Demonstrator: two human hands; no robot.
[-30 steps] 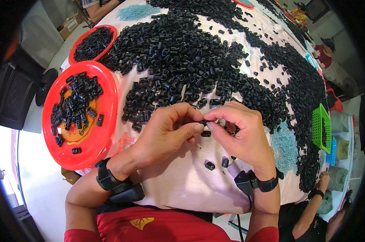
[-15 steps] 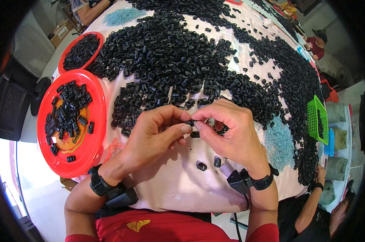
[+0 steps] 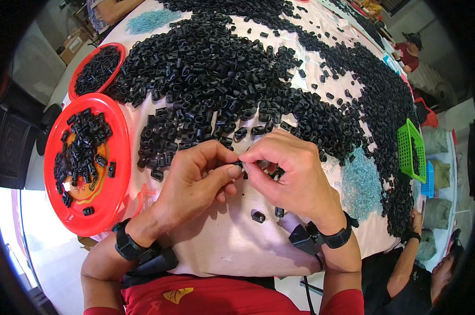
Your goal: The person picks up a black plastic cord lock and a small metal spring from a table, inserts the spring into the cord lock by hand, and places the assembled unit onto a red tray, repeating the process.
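the pale pink tablecloth [image 3: 211,247] and the things on it have just slid leftward in view; most likely that is the camera turning, so it probably means little for the work. the broad heap of black plastic fittings [image 3: 195,68] looks unaltered, as does the round red tray [image 3: 119,173], whose smaller pile of black parts is neither visibly fuller nor lower.

the change that seems to matter is in the hands. against the half-second-earlier frame, the right hand [image 3: 290,168] has rolled over slightly, its thumb tip now more tucked away. its thumb and forefinger are drawn close together, but i cannot tell what they grip. the left hand [image 3: 195,176] keeps its narrow pinch on one small black part [image 3: 239,165], which is between the two hands, above the cloth, now less exposed. i judge the fingertip work on it unfinished. nearer the person, a loose black fitting [image 3: 258,216] lies apart on the cloth.
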